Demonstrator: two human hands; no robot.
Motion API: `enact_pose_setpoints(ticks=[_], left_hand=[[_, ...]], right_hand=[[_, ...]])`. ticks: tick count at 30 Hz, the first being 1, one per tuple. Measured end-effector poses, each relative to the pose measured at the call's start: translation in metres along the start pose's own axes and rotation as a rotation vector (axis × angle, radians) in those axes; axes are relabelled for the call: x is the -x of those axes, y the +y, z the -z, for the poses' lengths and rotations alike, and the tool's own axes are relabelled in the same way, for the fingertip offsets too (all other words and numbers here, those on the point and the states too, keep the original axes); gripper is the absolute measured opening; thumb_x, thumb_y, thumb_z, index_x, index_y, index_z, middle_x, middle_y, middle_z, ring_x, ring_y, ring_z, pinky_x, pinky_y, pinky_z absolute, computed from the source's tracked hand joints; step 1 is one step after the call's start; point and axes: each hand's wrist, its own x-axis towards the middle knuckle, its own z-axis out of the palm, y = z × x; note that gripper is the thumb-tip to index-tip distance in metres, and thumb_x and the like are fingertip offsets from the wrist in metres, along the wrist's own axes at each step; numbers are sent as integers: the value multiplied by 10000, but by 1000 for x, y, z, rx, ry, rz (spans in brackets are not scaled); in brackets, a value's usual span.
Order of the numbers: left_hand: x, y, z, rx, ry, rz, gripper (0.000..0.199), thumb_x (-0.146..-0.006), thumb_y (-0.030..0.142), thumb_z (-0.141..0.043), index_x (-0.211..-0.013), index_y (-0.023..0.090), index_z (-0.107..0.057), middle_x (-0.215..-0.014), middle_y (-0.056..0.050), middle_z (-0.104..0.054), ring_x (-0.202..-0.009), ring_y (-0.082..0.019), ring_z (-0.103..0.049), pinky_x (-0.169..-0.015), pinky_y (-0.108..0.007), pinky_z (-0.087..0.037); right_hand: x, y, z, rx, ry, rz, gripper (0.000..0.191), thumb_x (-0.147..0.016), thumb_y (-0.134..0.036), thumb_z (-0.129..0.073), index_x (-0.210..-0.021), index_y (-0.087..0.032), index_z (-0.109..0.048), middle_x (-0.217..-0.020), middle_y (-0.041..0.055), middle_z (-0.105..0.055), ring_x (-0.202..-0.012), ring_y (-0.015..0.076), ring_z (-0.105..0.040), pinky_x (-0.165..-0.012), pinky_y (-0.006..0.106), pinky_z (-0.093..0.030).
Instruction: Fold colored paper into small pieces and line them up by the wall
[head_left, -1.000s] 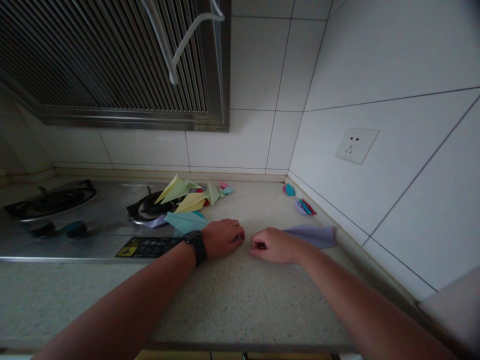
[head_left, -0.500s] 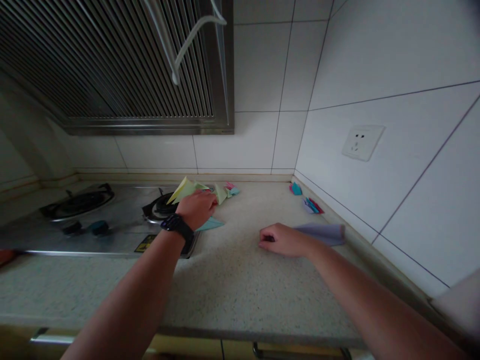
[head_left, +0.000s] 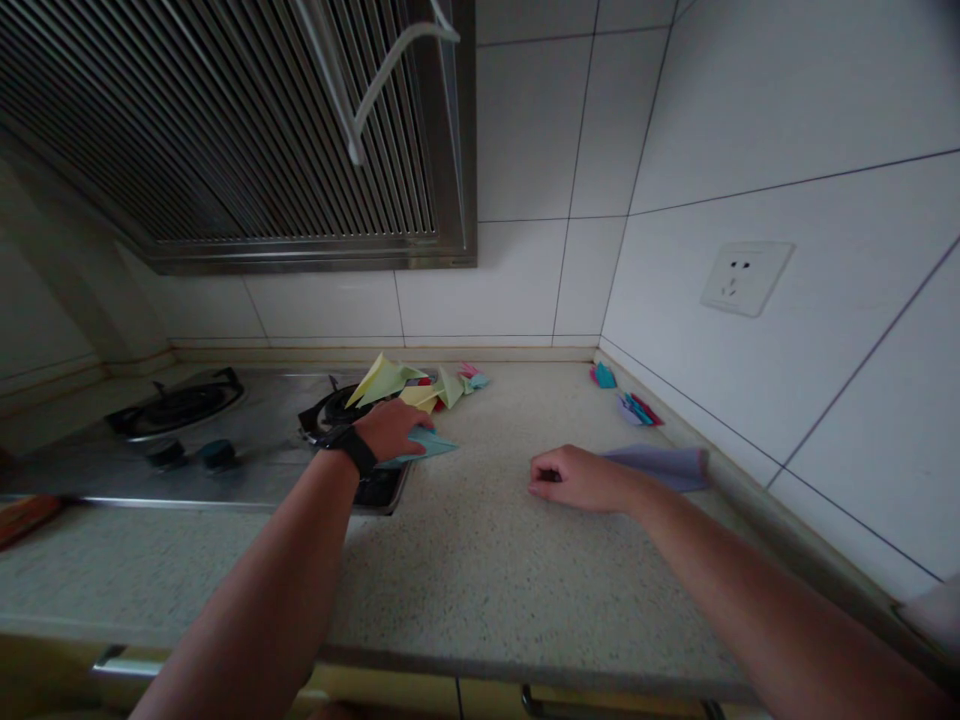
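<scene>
My left hand (head_left: 394,430), with a black watch at the wrist, is over the right edge of the stove. Its thumb and fingers lie on either side of a light blue folded paper (head_left: 439,446), which looks like a paper plane, and touch it. Just behind are a pale yellow folded paper (head_left: 382,377) and a pale green one (head_left: 450,388). My right hand (head_left: 574,478) rests on the counter, fingers curled, with nothing visible in them. A lavender folded paper (head_left: 664,466) lies just behind the right wrist, partly hidden by it.
A gas stove (head_left: 247,430) is set into the speckled counter (head_left: 465,590). Small folded papers, one teal (head_left: 604,375) and a purple-and-red group (head_left: 639,408), lie by the right wall. A range hood (head_left: 300,255) hangs above. A socket (head_left: 746,278) is on the right wall.
My left hand has come down and nearer, from the yellow and green papers to the light blue one. My right hand stays in place; the view has shifted slightly.
</scene>
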Motion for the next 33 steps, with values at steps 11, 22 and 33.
enact_pose_setpoints(ticks=[11, 22, 33], left_hand=[[-3, 24, 11, 23, 122, 76, 323, -794, 405, -624, -1076, 250, -646, -1019, -56, -676, -918, -236, -613, -773, -323, -430], [-19, 76, -9, 711, 376, 12, 424, -792, 411, -658, -1131, 169, -580, -873, -34, -628, -784, -164, -576, -682, -277, -445], [-29, 110, -42, 1132, 239, -79, 434, -786, 329, -693, -1142, 146, -525, -877, -34, -604, -798, -146, -561, -695, -272, -449]], right_hand=[[2, -2, 2, -6, -3, 7, 201, -824, -346, -571, -811, -172, -670, -714, 13, -636, -633, 124, -525, -563, 233, -332], [1, -6, 3, -59, 33, 34, 206, -848, -335, -568, -895, -166, -677, -782, 32, -662, -686, 135, -561, -604, 236, -370], [-4, -11, 4, -282, 302, 89, 294, -893, -451, -500, -866, -168, -573, -671, -33, -468, -626, 107, -419, -580, 231, -321]])
